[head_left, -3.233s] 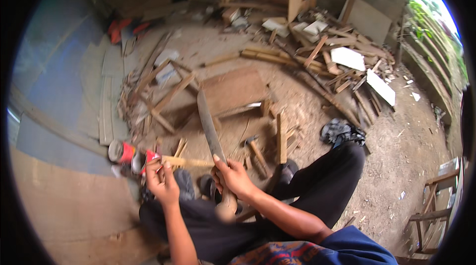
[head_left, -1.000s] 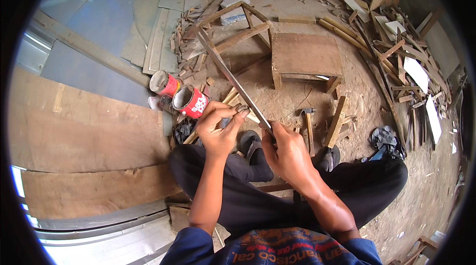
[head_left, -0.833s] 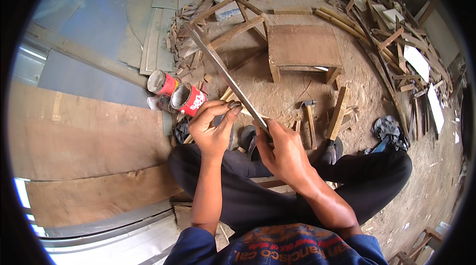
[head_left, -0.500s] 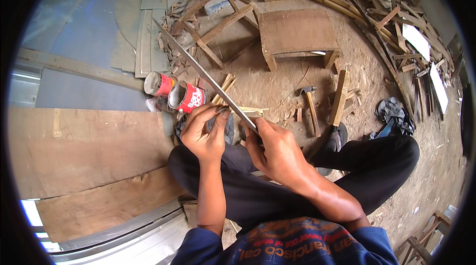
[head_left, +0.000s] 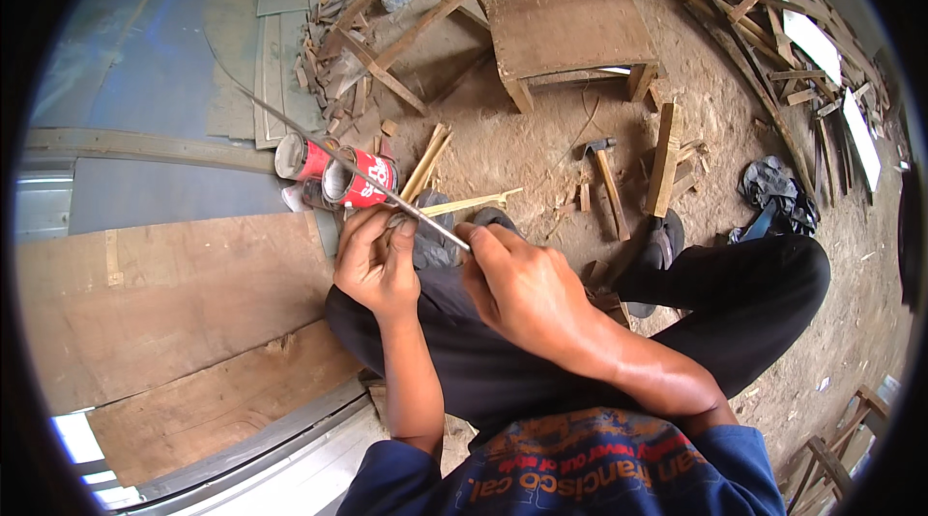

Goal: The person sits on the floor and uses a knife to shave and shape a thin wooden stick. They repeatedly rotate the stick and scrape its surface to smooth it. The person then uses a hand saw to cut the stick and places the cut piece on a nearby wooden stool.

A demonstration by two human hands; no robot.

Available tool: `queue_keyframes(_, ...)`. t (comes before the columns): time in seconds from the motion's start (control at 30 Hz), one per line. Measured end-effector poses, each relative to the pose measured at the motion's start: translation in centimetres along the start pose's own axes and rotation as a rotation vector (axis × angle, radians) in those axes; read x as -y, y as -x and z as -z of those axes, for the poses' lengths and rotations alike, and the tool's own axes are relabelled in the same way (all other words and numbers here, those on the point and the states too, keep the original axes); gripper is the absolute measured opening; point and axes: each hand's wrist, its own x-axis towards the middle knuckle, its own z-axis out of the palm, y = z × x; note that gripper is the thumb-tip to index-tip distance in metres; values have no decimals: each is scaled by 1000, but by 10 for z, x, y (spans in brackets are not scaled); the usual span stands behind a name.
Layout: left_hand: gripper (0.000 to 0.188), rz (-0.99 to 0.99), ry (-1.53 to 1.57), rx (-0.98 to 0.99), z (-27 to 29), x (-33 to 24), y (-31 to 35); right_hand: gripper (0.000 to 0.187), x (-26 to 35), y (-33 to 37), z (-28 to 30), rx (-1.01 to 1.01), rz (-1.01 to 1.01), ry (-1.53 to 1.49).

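Note:
My right hand [head_left: 532,299] is wrapped round the near end of a long, thin metal blade [head_left: 319,141], seen almost edge-on. The blade slants up to the far left and narrows to a fine, curved tip. Whether it is a saw or another tool, I cannot tell. My left hand [head_left: 375,260] is closed in a pinch beside the blade's lower part. A small dark piece [head_left: 396,220] shows between its thumb and fingers, too little of it to name. Beyond the hands, two red cans [head_left: 360,178] stand behind the blade.
A hammer [head_left: 607,189] lies on the dirt floor by a wood block [head_left: 664,160]. Farther off are a low wooden table [head_left: 572,33] and a wooden frame [head_left: 425,25]. Scrap wood [head_left: 764,9] heaps up at far right. Plywood sheets [head_left: 174,303] lie at left.
Both hands have shifted slightly left. The blade has turned to a flatter slant, showing a thinner edge, and its tip now reaches farther left. The whole view has moved a little.

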Motion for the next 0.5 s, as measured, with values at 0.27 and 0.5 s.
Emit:
queue_keyframes(0.27, 23, 16, 23, -27, 2, 2, 3, 27, -12, 4, -4, 82, -61, 38)
queue_keyframes(0.5, 24, -10, 47, -40, 7, 3, 5, 28, -19, 6, -11, 123, -59, 48)
